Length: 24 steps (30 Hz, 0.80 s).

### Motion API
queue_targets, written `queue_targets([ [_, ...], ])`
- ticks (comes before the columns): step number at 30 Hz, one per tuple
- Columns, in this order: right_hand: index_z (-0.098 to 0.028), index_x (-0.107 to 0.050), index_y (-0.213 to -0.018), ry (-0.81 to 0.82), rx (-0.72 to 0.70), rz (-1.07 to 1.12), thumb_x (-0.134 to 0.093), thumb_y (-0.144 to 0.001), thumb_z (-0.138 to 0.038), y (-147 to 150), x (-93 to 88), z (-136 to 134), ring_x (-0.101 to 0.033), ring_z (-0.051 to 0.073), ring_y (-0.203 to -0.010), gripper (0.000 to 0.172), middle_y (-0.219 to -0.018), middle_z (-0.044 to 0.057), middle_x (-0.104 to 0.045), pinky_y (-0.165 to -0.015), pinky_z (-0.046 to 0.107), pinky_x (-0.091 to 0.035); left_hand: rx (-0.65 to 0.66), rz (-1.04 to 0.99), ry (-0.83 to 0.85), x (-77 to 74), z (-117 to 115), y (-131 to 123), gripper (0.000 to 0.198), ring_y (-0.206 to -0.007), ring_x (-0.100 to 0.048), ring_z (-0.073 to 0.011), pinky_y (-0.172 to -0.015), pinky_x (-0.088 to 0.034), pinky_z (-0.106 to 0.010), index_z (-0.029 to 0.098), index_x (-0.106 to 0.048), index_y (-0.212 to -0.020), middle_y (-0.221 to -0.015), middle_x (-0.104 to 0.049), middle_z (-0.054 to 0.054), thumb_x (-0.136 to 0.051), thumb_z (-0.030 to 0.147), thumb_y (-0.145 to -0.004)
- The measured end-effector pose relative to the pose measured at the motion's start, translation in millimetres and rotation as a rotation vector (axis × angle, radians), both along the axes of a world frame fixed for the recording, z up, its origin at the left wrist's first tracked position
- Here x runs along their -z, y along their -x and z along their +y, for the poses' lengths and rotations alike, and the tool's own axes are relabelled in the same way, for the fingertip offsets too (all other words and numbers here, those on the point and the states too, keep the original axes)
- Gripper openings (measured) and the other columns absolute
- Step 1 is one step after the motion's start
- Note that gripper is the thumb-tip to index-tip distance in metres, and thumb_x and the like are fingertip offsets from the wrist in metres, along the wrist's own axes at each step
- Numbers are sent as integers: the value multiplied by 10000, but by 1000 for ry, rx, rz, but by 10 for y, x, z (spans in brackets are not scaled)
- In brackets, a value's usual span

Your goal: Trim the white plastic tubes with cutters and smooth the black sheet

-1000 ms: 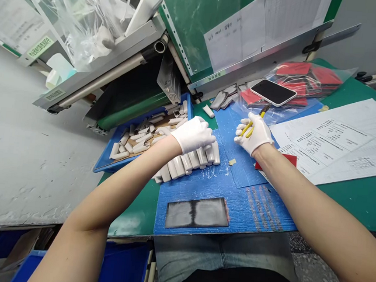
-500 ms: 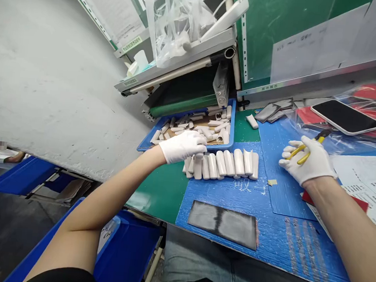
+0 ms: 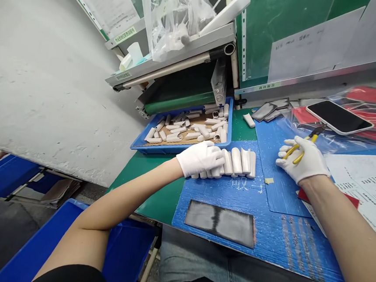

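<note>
Pliers (image 3: 312, 137) are sitting loosely gripped in right hand (image 3: 311, 163); left hand (image 3: 200, 158) is covering part of white row (image 3: 236, 163) between blue tray (image 3: 161, 149) and surface's (image 3: 163, 200) front edge, hold unclear. Light touch should be keeping pieces aligned.

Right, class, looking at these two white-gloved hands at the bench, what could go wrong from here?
The white-gloved left hand covers part of a close-packed row of glossy white curved pieces, so it might knock neighbours out of line.
The white-gloved right hand holds yellow-handled pliers whose dark tip points toward the white-edged, black-screened phone, and might scratch it.
The phone lies on the clear plastic bag, so it could slide if bumped.
</note>
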State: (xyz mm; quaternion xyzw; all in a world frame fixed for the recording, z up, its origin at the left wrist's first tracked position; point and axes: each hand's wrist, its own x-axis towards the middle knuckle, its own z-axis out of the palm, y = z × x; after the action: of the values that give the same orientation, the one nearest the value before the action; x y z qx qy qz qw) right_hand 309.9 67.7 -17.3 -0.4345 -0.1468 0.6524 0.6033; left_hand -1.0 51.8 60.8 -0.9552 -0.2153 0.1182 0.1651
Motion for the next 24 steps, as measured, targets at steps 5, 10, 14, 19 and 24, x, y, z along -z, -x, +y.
queue_targets([
  [5, -205, -611, -820, 4, -8, 4, -567, -1001, -334, -12, 13, 22, -505, 146, -583, 226, -729, 26, -524, -431, 239, -439, 85, 118, -184, -38, 71, 132, 278, -968, -662, -249, -853, -455, -428, 154, -683, -1104, -1056, -724, -106, -429, 58, -1049],
  [10, -221, -611, -823, 9, -5, -5, -560, -1006, -345, -21, 12, 43, -494, 148, -569, 228, -729, 25, -524, -412, 237, -442, -194, 30, -238, -238, 545, 541, 341, -1075, -687, -277, -828, -468, -404, 210, -697, -1265, -1234, -735, -115, -482, 96, -1025],
  [14, -222, -607, -822, 20, -8, 3, -560, -1002, -337, -38, 17, 51, -491, 145, -553, 218, -712, 18, -518, -398, 232, -432, -376, 40, -110, -245, 1002, 727, 478, -1291, -639, -282, -937, -495, -386, 277, -656, -1426, -1523, -630, -88, -502, 128, -999],
  [19, -222, -624, -839, 25, -1, -17, -581, -983, -324, -39, 33, 51, -519, 149, -561, 181, -715, 24, -541, -406, 235, -447, -507, 19, 61, -12, 1260, 421, 320, -1196, -685, -250, -956, -488, -336, 227, -763, -1182, -1253, -763, -107, -522, 372, -1030],
  [24, -226, -611, -824, 19, 4, -10, -589, -973, -332, -73, 37, 64, -516, 156, -560, 184, -708, 21, -538, -408, 243, -447, -633, 9, 26, -4, 1431, 453, 384, -1079, -719, -291, -937, -476, -367, 175, -734, -1038, -1073, -779, -158, -541, 506, -1007],
])
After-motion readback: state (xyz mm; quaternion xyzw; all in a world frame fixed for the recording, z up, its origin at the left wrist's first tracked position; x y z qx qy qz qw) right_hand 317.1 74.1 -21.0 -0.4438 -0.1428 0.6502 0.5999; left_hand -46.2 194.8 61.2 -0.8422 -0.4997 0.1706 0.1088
